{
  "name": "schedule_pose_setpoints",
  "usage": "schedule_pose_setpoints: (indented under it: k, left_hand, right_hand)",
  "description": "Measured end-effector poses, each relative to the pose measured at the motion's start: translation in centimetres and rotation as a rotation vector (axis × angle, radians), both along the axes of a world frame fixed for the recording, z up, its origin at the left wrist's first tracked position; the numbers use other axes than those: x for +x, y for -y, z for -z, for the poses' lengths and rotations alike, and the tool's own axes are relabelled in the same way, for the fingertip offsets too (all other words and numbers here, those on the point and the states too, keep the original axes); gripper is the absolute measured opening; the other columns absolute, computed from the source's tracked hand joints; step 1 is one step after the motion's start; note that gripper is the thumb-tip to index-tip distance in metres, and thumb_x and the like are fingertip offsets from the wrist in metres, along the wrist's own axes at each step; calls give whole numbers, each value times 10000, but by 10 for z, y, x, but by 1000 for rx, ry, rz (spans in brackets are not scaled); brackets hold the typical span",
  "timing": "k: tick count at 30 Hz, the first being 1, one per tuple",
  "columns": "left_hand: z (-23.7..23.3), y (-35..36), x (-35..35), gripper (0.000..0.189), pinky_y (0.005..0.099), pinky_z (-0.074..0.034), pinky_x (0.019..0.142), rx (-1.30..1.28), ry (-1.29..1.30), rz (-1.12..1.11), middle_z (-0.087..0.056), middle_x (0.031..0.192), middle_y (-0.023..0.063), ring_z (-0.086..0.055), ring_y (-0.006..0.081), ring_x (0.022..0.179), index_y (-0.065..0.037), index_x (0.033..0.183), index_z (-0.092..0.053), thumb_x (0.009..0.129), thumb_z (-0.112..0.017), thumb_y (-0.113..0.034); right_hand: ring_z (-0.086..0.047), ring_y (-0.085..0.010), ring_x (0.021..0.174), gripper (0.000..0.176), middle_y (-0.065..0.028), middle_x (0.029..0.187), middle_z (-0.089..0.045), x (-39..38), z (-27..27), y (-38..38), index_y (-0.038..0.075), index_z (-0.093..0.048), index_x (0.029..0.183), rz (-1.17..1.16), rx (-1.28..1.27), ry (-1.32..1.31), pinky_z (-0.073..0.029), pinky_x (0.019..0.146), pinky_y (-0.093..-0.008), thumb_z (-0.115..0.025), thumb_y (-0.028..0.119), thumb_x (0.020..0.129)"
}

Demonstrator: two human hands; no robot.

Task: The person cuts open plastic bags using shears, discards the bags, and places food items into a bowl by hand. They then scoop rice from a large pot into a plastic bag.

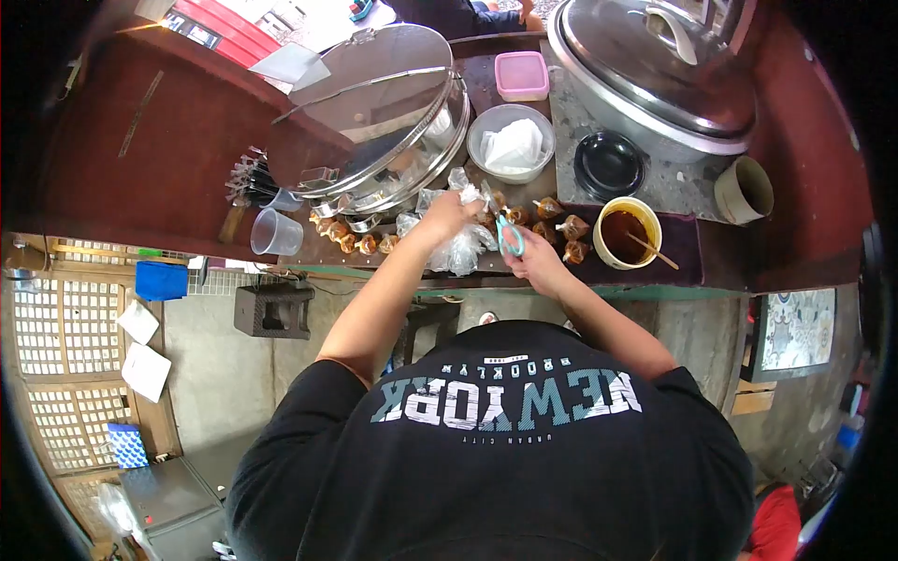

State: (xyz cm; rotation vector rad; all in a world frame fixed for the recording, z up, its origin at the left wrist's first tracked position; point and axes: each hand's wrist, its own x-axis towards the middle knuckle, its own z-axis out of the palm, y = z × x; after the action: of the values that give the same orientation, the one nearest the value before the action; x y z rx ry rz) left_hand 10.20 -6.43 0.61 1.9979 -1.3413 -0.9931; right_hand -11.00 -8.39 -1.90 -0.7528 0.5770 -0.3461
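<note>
My right hand point(541, 266) is closed around a pair of scissors point(510, 238) with light blue handles, its blades pointing away from me. My left hand point(445, 219) pinches the gathered top of a clear plastic bag point(470, 194), just left of the scissors. Beneath and beside that hand lie more crumpled clear bags point(460, 251). Small knotted bags of brown sauce point(572, 226) cluster to the right of the scissors. Another row of sauce bags point(348, 243) runs along the counter edge to the left. The left fingertips are partly hidden by the plastic.
A tub of dark sauce point(610, 217) with a wooden stick stands at right, near a black plate point(609, 164). Behind are a bowl with white plastic point(486, 142), a pink-lidded box point(521, 75) and a large lidded pot point(645, 79). A steel container point(374, 122) and clear cup point(277, 232) stand left.
</note>
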Motion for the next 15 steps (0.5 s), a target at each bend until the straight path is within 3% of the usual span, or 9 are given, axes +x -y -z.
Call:
schedule_pose_setpoints:
  k: [2,8,9,13,15]
  left_hand:
    - [1,-2,0,441,365,-480,759,-39,18,16,-684,862,126,-639,228,809,-3,975,-653,787,-655,-402]
    - [-45,-15,2,643,321,-470,848,20,-347,-340,-591,1174,147,-584,211,1005,64,1238,-500,821,-661,-398]
    - [-46,-16,10,642,320,-465,852,80,-321,-318,-543,1239,136,-548,200,1059,5,1302,-452,827,-671,-367]
    - [-62,-30,9,534,314,-462,829,-57,-483,-160,-561,1199,100,-553,188,1037,-108,1303,-491,824,-662,-271]
    - [-60,-35,14,549,310,-459,819,-67,-576,-149,-575,1169,96,-560,186,1003,-94,1304,-490,810,-666,-258]
  right_hand:
    - [-322,-45,445,318,1,656,-512,0,3,-2,106,-507,886,49,-51,-32,-220,398,-215,-593,412,901]
    - [-377,-38,495,278,17,646,-511,-8,-19,-6,117,-473,838,84,-251,-60,-270,442,-203,-581,359,921]
    - [-418,-45,542,283,14,649,-517,-11,-21,-4,112,-464,816,89,-287,-95,-314,503,-207,-578,347,926]
    - [-466,-62,607,289,8,646,-515,-15,-32,-1,89,-471,806,98,-396,-118,-352,594,-221,-592,325,921]
    - [-472,-61,613,284,7,654,-519,-17,-36,-3,86,-468,813,85,-424,-133,-353,590,-221,-598,315,918]
